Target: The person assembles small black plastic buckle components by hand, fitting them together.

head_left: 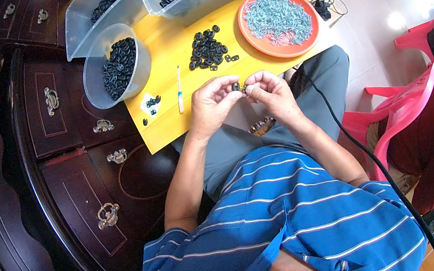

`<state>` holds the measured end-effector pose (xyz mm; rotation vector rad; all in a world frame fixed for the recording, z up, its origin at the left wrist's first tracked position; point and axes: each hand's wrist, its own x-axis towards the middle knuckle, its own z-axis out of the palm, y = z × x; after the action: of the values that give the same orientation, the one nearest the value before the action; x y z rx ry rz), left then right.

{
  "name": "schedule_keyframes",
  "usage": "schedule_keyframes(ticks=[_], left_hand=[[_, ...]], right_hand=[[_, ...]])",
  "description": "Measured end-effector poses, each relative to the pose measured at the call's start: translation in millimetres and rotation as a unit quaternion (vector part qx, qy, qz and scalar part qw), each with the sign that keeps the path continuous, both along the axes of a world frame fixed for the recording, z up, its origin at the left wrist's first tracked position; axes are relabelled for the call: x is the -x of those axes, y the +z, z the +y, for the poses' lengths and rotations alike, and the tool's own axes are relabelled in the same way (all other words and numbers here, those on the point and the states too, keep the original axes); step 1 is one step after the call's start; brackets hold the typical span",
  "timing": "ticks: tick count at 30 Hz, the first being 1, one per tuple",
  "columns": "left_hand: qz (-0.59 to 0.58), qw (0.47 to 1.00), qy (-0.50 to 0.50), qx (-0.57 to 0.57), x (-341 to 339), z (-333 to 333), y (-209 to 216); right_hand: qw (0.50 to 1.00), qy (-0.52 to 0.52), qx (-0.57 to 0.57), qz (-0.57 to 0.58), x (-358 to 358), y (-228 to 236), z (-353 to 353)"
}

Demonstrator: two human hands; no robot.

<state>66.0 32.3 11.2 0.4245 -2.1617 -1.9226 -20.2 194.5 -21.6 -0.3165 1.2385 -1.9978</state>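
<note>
While the left hand (210,102) pinches 1 small black piece (236,86) near the edge of the yellow table (165,134), I cannot tell if the right hand's (275,96) grip, just beside it, pinches anything. Silver screws (276,17) lie on an orange plate (286,54).

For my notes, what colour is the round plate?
The plate is orange-red; the head view shows it.

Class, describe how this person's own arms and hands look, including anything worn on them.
The left hand and right hand wear no gloves, and no watch or bracelet shows. The forearms are bare. The short sleeves are blue with thin white stripes. A black cable runs past the right arm.
</note>
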Motion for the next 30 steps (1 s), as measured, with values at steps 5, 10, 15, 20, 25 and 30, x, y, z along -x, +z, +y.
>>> schedule_keyframes(ticks=[5,10,15,20,25,30], left_hand=[[0.003,1.000,-0.017,0.021,-1,-2,3],[-0.001,0.999,-0.020,0.038,-1,-2,8],[-0.008,0.999,-0.039,0.030,-3,-4,8],[-0.024,0.997,-0.059,0.049,-2,-2,8],[-0.011,0.997,-0.056,0.060,-3,-3,10],[-0.013,0.993,-0.073,0.086,-2,-7,18]], right_hand=[[1.000,0.011,-0.011,0.020,0,-2,2],[1.000,0.016,-0.015,0.016,1,-4,1],[0.999,0.019,-0.017,0.019,1,-5,1],[0.999,0.023,-0.027,0.017,-2,1,0],[0.999,0.026,-0.022,-0.003,-2,1,-1],[0.999,0.040,-0.024,-0.015,-2,4,0]])
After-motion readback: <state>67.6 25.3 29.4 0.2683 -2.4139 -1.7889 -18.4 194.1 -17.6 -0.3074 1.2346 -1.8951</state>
